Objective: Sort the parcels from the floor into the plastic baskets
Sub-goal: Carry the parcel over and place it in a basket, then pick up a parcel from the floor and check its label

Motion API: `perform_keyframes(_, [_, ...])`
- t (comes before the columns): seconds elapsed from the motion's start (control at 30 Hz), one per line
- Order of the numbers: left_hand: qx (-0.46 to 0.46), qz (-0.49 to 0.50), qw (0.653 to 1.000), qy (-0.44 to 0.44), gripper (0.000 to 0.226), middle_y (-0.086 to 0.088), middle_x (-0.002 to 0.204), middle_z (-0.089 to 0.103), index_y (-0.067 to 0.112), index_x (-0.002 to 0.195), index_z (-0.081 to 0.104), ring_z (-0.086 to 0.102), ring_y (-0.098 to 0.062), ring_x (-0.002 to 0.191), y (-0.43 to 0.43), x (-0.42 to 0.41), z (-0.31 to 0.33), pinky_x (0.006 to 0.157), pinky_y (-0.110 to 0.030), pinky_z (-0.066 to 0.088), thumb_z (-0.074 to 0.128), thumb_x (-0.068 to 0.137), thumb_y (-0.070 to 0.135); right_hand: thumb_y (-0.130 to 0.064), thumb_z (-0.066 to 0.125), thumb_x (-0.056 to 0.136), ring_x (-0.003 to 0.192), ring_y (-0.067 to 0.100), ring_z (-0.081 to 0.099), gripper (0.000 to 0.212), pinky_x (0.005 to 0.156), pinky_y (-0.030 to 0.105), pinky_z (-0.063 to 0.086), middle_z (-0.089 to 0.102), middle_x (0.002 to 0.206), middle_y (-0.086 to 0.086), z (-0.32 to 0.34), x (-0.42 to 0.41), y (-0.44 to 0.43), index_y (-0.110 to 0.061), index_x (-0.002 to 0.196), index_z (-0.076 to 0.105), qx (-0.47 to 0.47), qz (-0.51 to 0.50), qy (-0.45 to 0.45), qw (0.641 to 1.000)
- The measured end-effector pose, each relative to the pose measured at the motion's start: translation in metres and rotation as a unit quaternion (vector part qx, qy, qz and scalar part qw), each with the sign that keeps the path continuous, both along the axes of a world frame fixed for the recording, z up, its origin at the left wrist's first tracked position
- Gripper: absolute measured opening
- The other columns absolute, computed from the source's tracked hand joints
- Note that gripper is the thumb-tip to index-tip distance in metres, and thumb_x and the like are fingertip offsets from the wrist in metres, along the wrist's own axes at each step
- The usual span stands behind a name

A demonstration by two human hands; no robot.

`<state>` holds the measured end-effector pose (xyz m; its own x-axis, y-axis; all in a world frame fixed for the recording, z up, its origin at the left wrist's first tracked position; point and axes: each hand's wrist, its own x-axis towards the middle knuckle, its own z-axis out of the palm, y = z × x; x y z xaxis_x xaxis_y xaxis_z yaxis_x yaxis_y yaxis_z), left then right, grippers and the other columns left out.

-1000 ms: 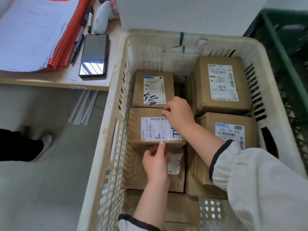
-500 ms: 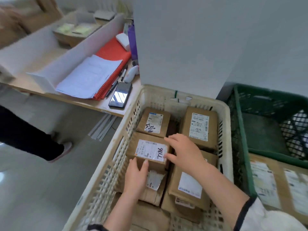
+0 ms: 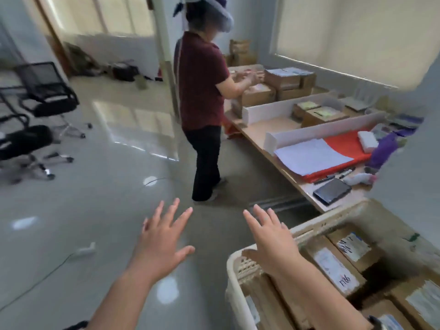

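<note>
Left hand [image 3: 159,244] splayed over floor [image 3: 71,210]; right hand [image 3: 271,241] above basket [image 3: 232,265] rim.

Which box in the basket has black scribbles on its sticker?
The far box in the white basket, nearest the desk. Its label carries bold black handwriting; the nearer boxes' labels look mostly printed, though they are blurry.

Basket [image 3: 240,258] and parcels [image 3: 333,265] cut off at lower right; labels blurred, unreadable
</note>
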<state>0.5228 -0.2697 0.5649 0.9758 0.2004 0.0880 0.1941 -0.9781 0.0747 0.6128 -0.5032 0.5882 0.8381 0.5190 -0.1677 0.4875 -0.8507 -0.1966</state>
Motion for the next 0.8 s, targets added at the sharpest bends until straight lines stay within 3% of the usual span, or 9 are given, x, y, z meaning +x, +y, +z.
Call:
perform_keyframes(0.17, [-0.005,0.168,0.986,-0.009,0.085,0.010,0.158,-0.012,0.046,0.146,-0.001,-0.011,-0.021,0.146,0.101,-0.122,0.012,0.114,-0.042,0.015,0.047,0.081,0.067,-0.047,0.057,0.088,0.146,0.029,-0.005,0.088,0.115,0.045,0.014,-0.009,0.159,-0.002,0.013,-0.050,0.148,-0.031,0.150,-0.002,-0.029,0.175,-0.009,0.984])
perform_keyframes(0.4, [-0.038,0.366,0.930,0.008,0.083,0.009,0.159,-0.002,0.043,0.147,0.008,-0.002,-0.021,0.146,0.217,-0.333,0.013,0.115,-0.043,0.018,0.053,0.081,0.062,-0.052,0.053,0.089,0.146,0.030,-0.005,0.086,0.116,0.046,0.014,-0.009,0.159,-0.002,-0.002,-0.210,0.343,-0.029,0.151,-0.003,-0.026,0.378,0.000,0.926])
perform_keyframes(0.63, [-0.090,0.589,0.803,0.000,0.080,0.006,0.159,0.009,0.036,0.149,0.014,0.008,-0.022,0.146,0.255,-0.518,-0.018,0.114,-0.043,0.022,0.054,0.084,0.058,-0.053,0.051,0.089,0.147,0.025,-0.005,0.084,0.116,0.044,0.014,-0.010,0.159,-0.006,-0.038,-0.339,0.465,-0.031,0.150,-0.002,-0.072,0.548,0.016,0.833])
perform_keyframes(0.8, [-0.123,0.681,0.722,0.019,0.078,0.005,0.159,0.009,0.035,0.149,0.014,0.008,-0.024,0.146,0.258,-0.574,-0.042,0.115,-0.045,0.021,0.053,0.085,0.057,-0.056,0.049,0.089,0.147,0.024,-0.003,0.083,0.117,0.042,0.015,-0.009,0.159,-0.007,-0.065,-0.393,0.534,-0.031,0.150,-0.002,-0.102,0.641,0.026,0.760])
